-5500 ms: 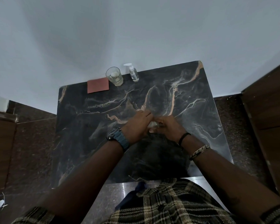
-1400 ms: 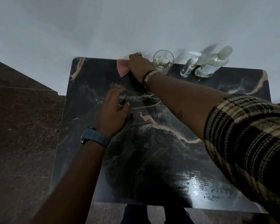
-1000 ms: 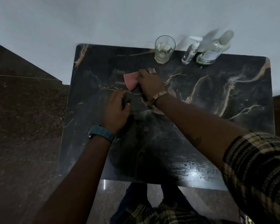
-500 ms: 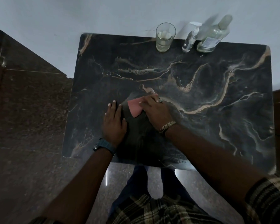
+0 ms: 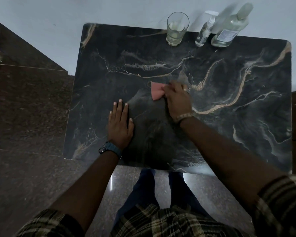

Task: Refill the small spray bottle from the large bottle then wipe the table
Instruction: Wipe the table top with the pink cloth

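A pink cloth (image 5: 156, 92) lies on the dark marble table (image 5: 237, 103), near its middle. My right hand (image 5: 177, 100) presses on the cloth's right part, fingers over it. My left hand (image 5: 120, 124) rests flat on the tabletop to the left, fingers spread, holding nothing. At the far edge stand a small clear spray bottle (image 5: 204, 34) and, right beside it, a large clear bottle (image 5: 229, 29) with a label.
A drinking glass (image 5: 176, 29) with some liquid stands left of the spray bottle at the table's back edge, against a white wall. Dark stone floor surrounds the table; brown furniture flanks both sides. My legs stand at the near edge.
My right hand took the pink cloth from the back edge and dragged it across the table to the middle. My left hand stayed flat on the table. The large bottle now stands at the back.
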